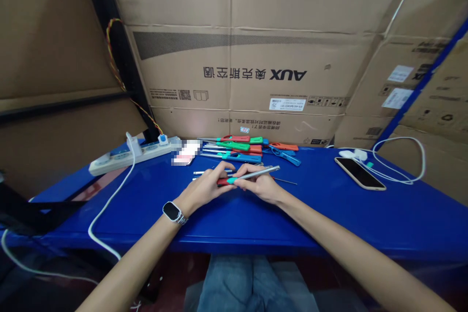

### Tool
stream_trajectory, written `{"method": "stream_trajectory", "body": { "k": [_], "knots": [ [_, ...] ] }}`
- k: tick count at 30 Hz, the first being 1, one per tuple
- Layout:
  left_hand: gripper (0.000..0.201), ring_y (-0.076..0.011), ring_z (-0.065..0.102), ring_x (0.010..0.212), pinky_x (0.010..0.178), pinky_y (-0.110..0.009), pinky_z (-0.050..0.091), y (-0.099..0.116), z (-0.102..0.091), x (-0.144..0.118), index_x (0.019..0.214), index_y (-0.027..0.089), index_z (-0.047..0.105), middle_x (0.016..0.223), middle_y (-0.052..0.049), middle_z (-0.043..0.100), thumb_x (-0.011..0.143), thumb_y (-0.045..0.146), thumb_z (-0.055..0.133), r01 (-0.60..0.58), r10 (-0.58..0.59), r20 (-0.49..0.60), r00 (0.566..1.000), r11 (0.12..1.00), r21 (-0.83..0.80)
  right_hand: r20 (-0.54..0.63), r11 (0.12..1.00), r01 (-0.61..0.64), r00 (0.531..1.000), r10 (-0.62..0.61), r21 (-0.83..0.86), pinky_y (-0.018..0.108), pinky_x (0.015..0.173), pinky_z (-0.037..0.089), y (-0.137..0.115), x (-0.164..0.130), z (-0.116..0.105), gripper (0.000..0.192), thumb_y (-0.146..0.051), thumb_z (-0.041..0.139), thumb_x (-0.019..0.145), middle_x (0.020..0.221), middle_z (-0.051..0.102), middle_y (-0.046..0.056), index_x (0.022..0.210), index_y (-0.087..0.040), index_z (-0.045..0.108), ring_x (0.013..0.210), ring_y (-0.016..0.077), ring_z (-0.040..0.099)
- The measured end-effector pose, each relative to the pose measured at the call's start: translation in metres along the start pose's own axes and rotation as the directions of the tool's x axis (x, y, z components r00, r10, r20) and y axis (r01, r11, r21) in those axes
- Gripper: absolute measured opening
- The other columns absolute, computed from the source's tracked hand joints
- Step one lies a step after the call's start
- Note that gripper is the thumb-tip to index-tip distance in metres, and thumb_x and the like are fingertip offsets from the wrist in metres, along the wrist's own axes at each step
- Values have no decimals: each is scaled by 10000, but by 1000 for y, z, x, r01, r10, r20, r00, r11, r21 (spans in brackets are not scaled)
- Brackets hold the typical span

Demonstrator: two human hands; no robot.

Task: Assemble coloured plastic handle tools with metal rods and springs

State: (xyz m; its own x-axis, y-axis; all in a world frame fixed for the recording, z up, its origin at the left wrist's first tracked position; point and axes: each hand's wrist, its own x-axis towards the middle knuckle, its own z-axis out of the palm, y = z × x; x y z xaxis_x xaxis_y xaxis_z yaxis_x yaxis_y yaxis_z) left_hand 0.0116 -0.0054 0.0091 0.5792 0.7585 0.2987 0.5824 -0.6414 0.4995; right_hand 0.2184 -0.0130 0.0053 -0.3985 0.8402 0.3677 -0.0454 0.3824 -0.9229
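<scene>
Both hands closed around one long lighter (245, 176) just above the blue table (310, 214): left hand (204, 186) pinching the red handle end with its teal button, right hand (260, 185) gripping further along where the metal tube sticks out to the right. Probably a fitting or checking step, best done by keeping the tube in line with the handle, holding firm near the joint, and avoiding any bending force on the thin metal. Behind the lighter, a pile of similar red, green and blue lighters (243, 148); right of it, a phone (360, 173) face up. Printed upside down on the cardboard box (252, 78) behind: "AUX", beside Chinese characters; smaller labels too small to read
</scene>
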Motion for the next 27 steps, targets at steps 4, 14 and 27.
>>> {"method": "stream_trajectory", "body": {
  "k": [4,14,27],
  "knots": [
    [358,-234,701,893,738,-285,477,1,-1,0,1220,261,493,942,-18,748,918,427,590,-27,27,10,1000,999,-24,3,999,26,1000,-25,-42,248,556,413,-1,-3,2,265,-427,773,757,661,641,-12,775,-188,661,562,110,522],
    [269,-250,683,827,598,-261,413,9,0,0,1169,266,529,939,-29,722,940,403,559,33,-32,-9,999,992,123,-31,1000,1,1000,-1,-12,243,522,383,8,-1,7,299,-458,763,751,624,580,-34,792,-201,618,532,108,493],
    [372,-121,575,612,632,-241,497,46,15,52,935,205,462,751,-1,652,963,575,431,-123,-163,-327,931,703,-700,-8,999,-33,999,33,-6,278,680,495,3,-15,-1,391,-576,659,821,862,663,40,906,-206,568,793,170,636]
  ]
}}
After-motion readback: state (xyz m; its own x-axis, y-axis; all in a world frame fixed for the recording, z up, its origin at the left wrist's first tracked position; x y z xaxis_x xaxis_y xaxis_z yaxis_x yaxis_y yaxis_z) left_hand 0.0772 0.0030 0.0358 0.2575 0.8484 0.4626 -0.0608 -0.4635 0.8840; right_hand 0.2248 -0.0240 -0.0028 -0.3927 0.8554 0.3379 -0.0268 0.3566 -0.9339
